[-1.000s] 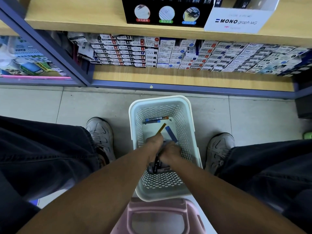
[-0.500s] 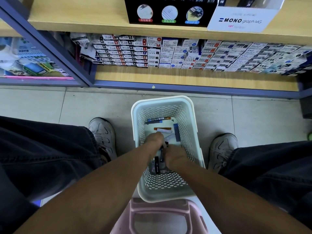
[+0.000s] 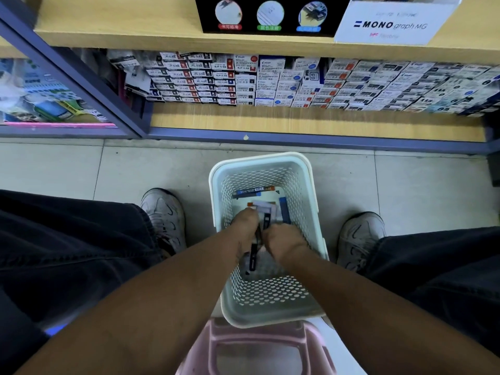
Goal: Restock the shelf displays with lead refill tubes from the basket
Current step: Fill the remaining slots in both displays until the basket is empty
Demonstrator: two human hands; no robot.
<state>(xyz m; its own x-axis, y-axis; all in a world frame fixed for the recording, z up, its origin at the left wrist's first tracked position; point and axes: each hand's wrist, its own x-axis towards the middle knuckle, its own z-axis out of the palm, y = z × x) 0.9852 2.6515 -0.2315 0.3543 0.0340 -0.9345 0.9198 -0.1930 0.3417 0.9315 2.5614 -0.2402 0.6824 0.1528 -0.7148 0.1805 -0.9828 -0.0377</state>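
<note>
The shelf (image 3: 311, 119) runs across the far side of the scene, its lower level packed with rows of small boxed refills (image 3: 243, 82), and a bare wooden strip lies in front of them. Nearer me, between my two shoes, the white perforated basket (image 3: 305, 212) sits on the tiled floor (image 3: 67, 169), and a pink stool (image 3: 259, 347) touches its near end.

Both my hands are down inside the basket. My left hand (image 3: 244, 231) is curled round a small bunch of dark lead refill tubes (image 3: 253, 255), which stick out toward me from under my fist. My right hand (image 3: 284, 240) is right beside it with fingers bent in toward the same bunch (whether it pinches a tube or only steadies them, I cannot tell). More tubes lie loose on the far part of the basket floor: one long blue and orange tube (image 3: 254, 191) lying crosswise, and a few pale and blue ones (image 3: 273, 212) just beyond my knuckles.

I judge this to be the gathering step: nothing has left the basket yet. Next I need to square the bunch into one firm grip, lift it clear of the rim, and reach far toward the shelf displays.
</note>
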